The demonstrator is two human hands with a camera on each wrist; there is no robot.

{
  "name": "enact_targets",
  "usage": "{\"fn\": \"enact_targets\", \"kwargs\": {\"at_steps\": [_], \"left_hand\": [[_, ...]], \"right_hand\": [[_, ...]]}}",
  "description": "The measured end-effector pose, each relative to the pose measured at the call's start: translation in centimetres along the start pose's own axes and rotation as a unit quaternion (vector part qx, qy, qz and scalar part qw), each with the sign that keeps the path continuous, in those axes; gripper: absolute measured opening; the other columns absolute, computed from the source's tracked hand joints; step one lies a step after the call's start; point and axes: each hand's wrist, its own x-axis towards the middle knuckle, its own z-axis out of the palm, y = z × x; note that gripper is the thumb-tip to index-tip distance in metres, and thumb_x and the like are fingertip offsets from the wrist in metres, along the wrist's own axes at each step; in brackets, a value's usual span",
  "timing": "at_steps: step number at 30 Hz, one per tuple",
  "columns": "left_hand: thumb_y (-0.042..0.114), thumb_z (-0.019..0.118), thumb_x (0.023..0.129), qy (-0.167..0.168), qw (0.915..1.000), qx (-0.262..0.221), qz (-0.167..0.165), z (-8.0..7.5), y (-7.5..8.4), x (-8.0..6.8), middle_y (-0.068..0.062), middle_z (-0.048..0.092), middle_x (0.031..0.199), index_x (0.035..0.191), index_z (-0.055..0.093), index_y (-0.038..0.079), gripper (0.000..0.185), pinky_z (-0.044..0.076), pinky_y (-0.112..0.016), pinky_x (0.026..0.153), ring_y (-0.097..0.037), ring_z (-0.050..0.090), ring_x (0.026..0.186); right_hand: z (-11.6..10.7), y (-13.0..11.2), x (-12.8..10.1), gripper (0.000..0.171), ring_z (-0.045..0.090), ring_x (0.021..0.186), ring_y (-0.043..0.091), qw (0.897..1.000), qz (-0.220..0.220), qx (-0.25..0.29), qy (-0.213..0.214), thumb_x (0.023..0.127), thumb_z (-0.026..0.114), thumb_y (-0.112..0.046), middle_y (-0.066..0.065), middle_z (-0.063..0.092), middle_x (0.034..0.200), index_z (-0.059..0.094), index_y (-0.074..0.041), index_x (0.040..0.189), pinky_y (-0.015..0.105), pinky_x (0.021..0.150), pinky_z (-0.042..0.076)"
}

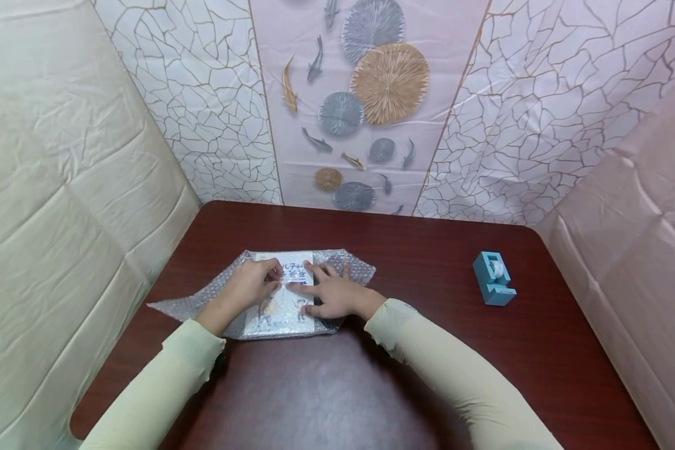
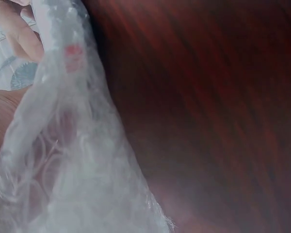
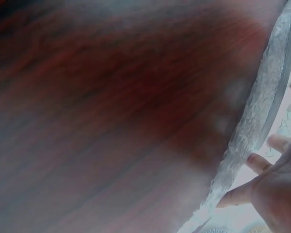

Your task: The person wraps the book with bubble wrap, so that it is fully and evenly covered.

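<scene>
A book with a white illustrated cover [image 1: 284, 322] lies on a sheet of bubble wrap [image 1: 194, 303], whose sides spread out left and right. Over the cover, my left hand [image 1: 250, 285] bends its fingers and thumb toward each other and appears to pinch the wrap's edge; the fingertip contact is too small to see clearly. My right hand [image 1: 337, 295] rests on the book's right side with fingers spread. Bubble wrap [image 2: 92, 150] partly hides the left fingers in the left wrist view. In the right wrist view, the wrap [image 3: 252, 116] runs along the book's edge [image 3: 282, 87].
A blue tape dispenser [image 1: 494, 279] holding a roll of clear tape stands at the right of the dark red wooden table [image 1: 326, 387]. Padded panels [image 1: 50, 175] flank the table, and a patterned cloth [image 1: 337, 156] hangs behind it.
</scene>
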Motion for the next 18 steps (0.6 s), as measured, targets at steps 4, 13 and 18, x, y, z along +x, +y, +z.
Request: {"fn": "enact_targets", "kwargs": {"at_steps": [4,13,18], "left_hand": [[0.014,0.084,0.098,0.0,0.9999,-0.01,-0.004,0.1,0.0,-0.1,-0.003,0.085,0.104,0.109,0.077,0.014,0.013,0.063,-0.05,0.096,-0.025,0.081,0.1],[0.014,0.086,0.094,-0.021,0.9955,-0.028,0.088,-0.3,-1.2,-1.2,-0.011,0.081,0.122,0.123,0.078,0.008,0.031,0.061,-0.055,0.104,-0.033,0.076,0.114],[0.021,0.092,0.089,-0.066,0.9906,-0.062,0.103,-1.2,-2.2,-2.3,-0.019,0.068,0.144,0.137,0.072,0.009,0.054,0.052,-0.066,0.114,-0.045,0.065,0.134]], "right_hand": [[0.0,0.0,0.1,0.068,0.012,0.171,0.049,1.0,-0.002,-0.002,0.001,0.109,0.042,-0.075,0.015,0.003,0.188,0.024,-0.056,0.172,0.095,0.118,0.014],[-0.1,0.2,0.0,0.067,0.01,0.172,0.047,1.0,-0.005,0.009,-0.003,0.109,0.042,-0.075,0.014,0.001,0.188,0.024,-0.057,0.172,0.094,0.12,0.014],[-0.2,0.2,-0.1,0.067,0.007,0.173,0.047,1.0,0.0,0.016,-0.009,0.109,0.041,-0.076,0.012,-0.002,0.189,0.022,-0.058,0.171,0.093,0.121,0.012]]}}
